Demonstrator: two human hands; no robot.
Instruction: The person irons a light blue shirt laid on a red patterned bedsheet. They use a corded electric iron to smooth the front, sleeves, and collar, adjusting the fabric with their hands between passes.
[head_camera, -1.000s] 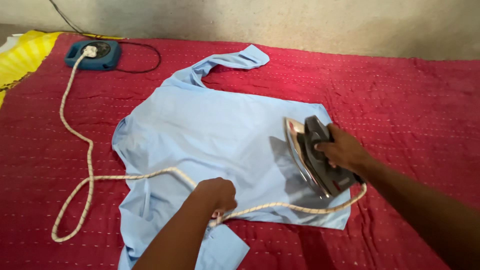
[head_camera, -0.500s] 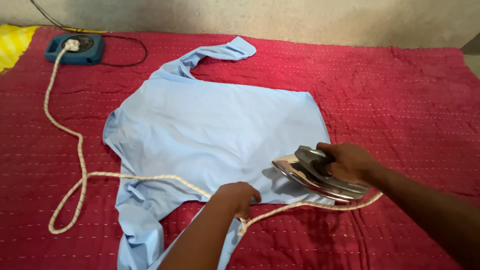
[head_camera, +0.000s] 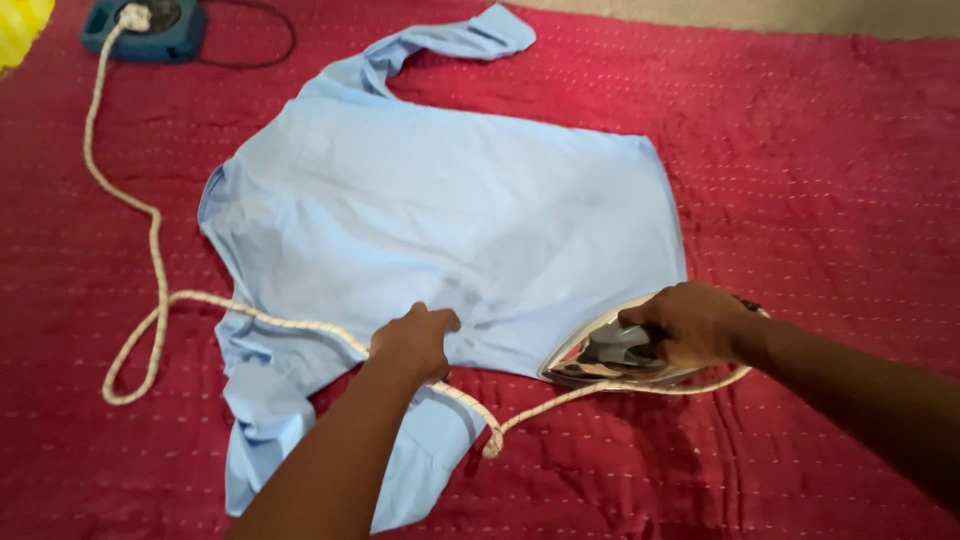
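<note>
A light blue shirt (head_camera: 440, 210) lies spread flat on a red quilted cloth (head_camera: 820, 160), one sleeve stretched toward the far side. My right hand (head_camera: 695, 322) grips the handle of a grey and silver iron (head_camera: 600, 355) that rests at the shirt's near right edge. My left hand (head_camera: 415, 340) presses on the shirt's near edge, fingers curled over the fabric where the braided white cord (head_camera: 150, 240) crosses it. The cord runs from the iron past my left hand to the far left.
A blue extension reel (head_camera: 145, 28) with the cord's plug sits at the far left corner, a black cable (head_camera: 275, 40) looping beside it. A bit of yellow cloth (head_camera: 22, 22) shows at the top left. The cord forms a loop on the cloth at left.
The iron has come down from its tilted, lifted pose toward me and now sits flat at the shirt's near right edge. My left hand slid left along the shirt's edge. The view tilted downward.
</note>
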